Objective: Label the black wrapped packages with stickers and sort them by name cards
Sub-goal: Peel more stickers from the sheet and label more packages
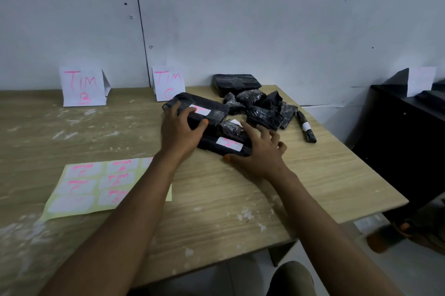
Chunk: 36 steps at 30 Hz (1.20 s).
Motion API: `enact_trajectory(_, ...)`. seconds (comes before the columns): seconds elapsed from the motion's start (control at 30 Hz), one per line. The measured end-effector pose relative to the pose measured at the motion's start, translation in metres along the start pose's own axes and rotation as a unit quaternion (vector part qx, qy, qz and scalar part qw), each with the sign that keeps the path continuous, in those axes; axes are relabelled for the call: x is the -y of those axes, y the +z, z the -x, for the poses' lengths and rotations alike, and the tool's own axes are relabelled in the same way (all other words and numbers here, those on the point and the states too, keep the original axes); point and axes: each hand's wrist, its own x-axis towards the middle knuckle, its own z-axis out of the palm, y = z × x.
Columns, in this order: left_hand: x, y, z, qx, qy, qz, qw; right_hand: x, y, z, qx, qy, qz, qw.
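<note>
My left hand (179, 130) grips a long black wrapped package (212, 109) that carries a white sticker with pink writing. My right hand (258, 151) rests on a flatter black package (216, 146), also stickered, with the thumb at its near edge and the fingers spread. A small stickered package (232, 128) lies between them. Several unlabelled black packages (262, 107) are heaped behind, and a thin black roll (307, 130) with a white band lies to the right. Two folded name cards stand at the wall: "TIM B" (83, 86) and "TIM C" (168, 84).
A yellow-backed sticker sheet (91, 184) with pink-lettered labels lies at the near left of the wooden table (240, 199). A large black package (234, 83) sits at the back. A black cabinet (397, 139) with a white card (420, 81) stands at the right.
</note>
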Motion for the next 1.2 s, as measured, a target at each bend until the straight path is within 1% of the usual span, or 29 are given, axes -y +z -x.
enact_trajectory(0.1, -0.001, -0.026, 0.002, -0.011, 0.041, 0.049, 0.998, 0.017, 0.002, 0.000, -0.079, -0.034, -0.036, 0.996)
enact_trajectory(0.17, 0.001, -0.046, 0.007, 0.011, 0.058, 0.067, 0.996, 0.032, 0.006, 0.000, -0.120, -0.071, -0.067, 0.988)
enact_trajectory(0.2, 0.004, -0.056, 0.010, 0.027, 0.060, 0.067, 0.996, 0.039, 0.008, 0.000, -0.129, -0.088, -0.084, 0.984)
enact_trajectory(0.3, 0.019, -0.086, 0.021, 0.082, 0.053, 0.049, 0.994, 0.062, 0.017, 0.001, -0.104, -0.138, -0.139, 0.975)
enact_trajectory(0.43, 0.051, -0.110, 0.039, 0.140, 0.042, -0.016, 0.989, 0.086, 0.030, 0.004, -0.011, -0.176, -0.187, 0.966)
enact_trajectory(0.53, 0.071, -0.116, 0.050, 0.162, 0.030, -0.052, 0.985, 0.101, 0.042, 0.006, 0.051, -0.167, -0.162, 0.971)
enact_trajectory(0.63, 0.082, -0.113, 0.060, 0.166, 0.048, -0.081, 0.982, 0.111, 0.052, 0.005, 0.082, -0.154, -0.129, 0.976)
enact_trajectory(0.83, 0.086, -0.104, 0.065, 0.134, 0.059, -0.134, 0.980, 0.116, 0.056, -0.004, 0.096, -0.130, -0.124, 0.979)
enact_trajectory(1.0, 0.087, -0.102, 0.068, 0.118, 0.056, -0.122, 0.984, 0.115, 0.069, 0.002, 0.018, -0.125, -0.143, 0.982)
enact_trajectory(1.2, 0.086, -0.102, 0.068, 0.110, 0.051, -0.114, 0.986, 0.116, 0.076, 0.006, -0.001, -0.139, -0.142, 0.980)
